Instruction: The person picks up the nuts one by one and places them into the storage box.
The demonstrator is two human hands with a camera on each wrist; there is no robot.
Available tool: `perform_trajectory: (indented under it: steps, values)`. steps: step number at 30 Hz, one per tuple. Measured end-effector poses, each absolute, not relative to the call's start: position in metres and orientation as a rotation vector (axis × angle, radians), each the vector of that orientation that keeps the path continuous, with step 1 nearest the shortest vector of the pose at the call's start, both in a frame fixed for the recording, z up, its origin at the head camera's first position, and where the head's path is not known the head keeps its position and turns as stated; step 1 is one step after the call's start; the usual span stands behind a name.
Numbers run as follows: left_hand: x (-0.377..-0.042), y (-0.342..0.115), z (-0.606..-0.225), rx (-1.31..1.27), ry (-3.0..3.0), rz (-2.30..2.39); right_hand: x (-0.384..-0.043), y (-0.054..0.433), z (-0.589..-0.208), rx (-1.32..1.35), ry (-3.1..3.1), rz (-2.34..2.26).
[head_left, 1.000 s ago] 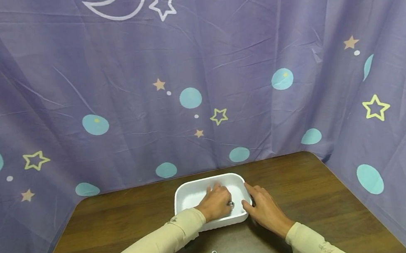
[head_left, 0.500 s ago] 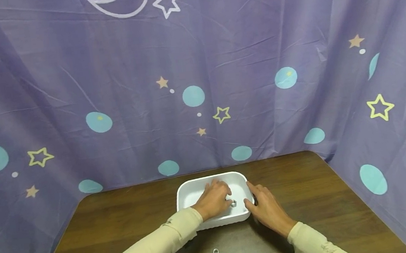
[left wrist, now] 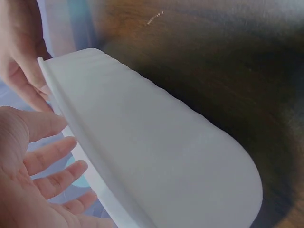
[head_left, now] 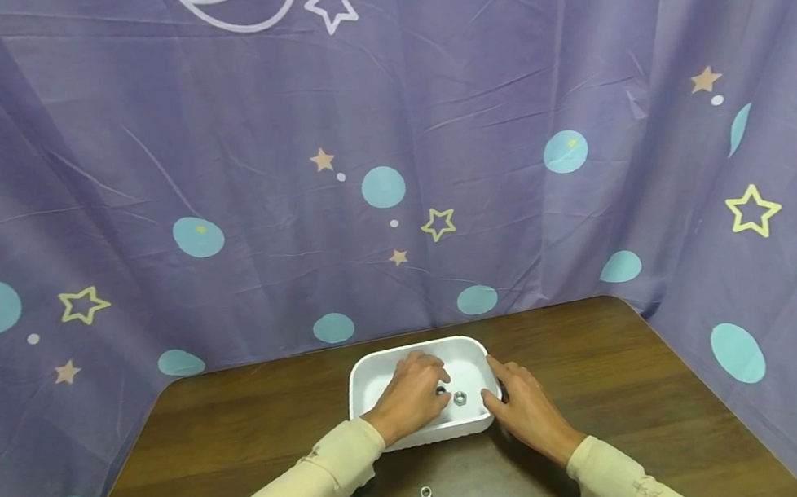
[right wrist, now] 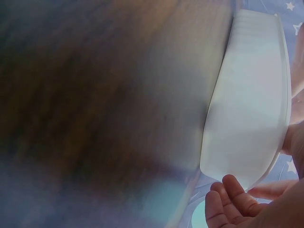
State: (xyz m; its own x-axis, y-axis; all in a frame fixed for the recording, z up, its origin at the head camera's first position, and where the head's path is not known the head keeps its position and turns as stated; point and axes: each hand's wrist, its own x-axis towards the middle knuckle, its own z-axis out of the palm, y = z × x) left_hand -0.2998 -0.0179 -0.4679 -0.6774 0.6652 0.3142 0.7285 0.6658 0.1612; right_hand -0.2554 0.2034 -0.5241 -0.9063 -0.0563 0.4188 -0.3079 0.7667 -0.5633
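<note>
A white rectangular tray [head_left: 470,355] with rounded corners stands on the wooden table. My left hand [head_left: 408,395] reaches over its near wall, thumb and fingers apart and loosely bent. One metal nut [head_left: 460,398] lies on the tray floor just right of that hand. Another nut [head_left: 440,391] shows in the gap between my left thumb and index finger, partly hidden. My right hand [head_left: 528,410] grips the tray's right end, thumb over the rim and fingers along the outer wall. In the left wrist view, the left fingers [left wrist: 57,180] are spread beside the rim.
A third nut [head_left: 426,493] lies on the table [head_left: 606,389], in front of the tray. A purple curtain [head_left: 267,132] with stars and dots hangs behind the table and along both sides.
The left hand has loosened from a curled pose and drawn left, so two nuts now show in the tray. My right hand stays at the tray's end. The head view has shifted slightly.
</note>
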Motion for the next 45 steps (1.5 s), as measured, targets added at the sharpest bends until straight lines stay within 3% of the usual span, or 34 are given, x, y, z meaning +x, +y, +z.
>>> perform_trajectory:
  steps: [45]
  values:
    - [-0.222, -0.070, -0.475, -0.995, -2.410, -0.575, -0.252, 0.202, -0.521, 0.243, -2.615, 1.002]
